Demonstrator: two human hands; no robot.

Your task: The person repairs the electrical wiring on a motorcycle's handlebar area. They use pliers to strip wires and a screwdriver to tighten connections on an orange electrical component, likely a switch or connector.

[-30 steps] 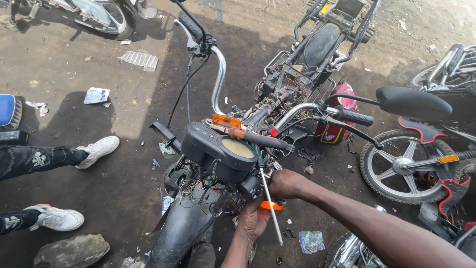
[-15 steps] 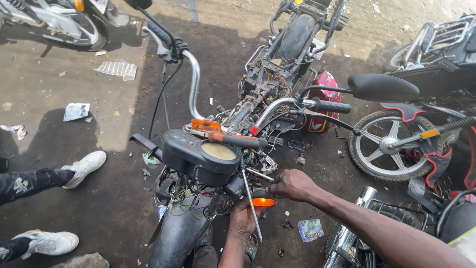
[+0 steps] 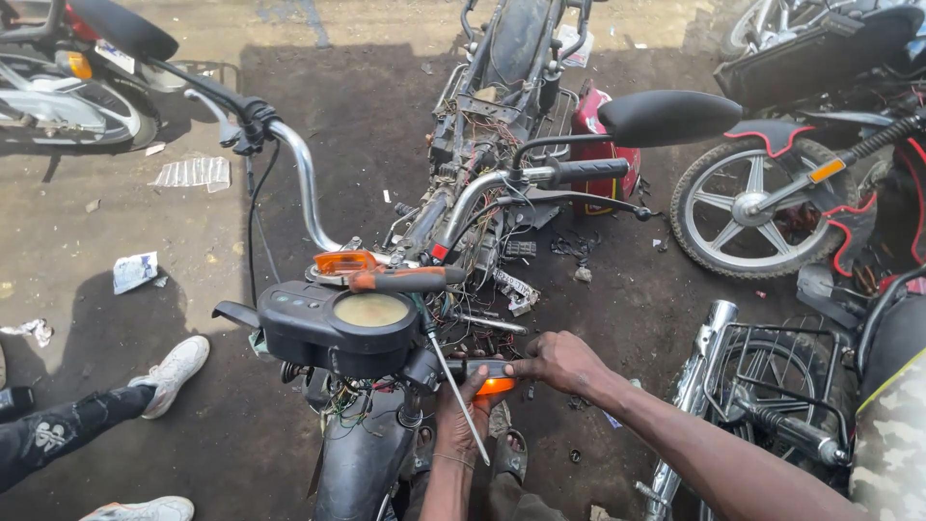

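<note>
Both hands (image 3: 521,381) now lower, around orange indicator (image 3: 495,386).

Outdoor repair yard, stripped motorcycles (image 3: 502,106), oily dirt ground (image 3: 367,106)

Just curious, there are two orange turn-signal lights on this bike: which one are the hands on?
The lower orange light, below the speedometer: both the left hand and right hand grip it. The other orange light, up by the handlebar, is untouched.
</note>
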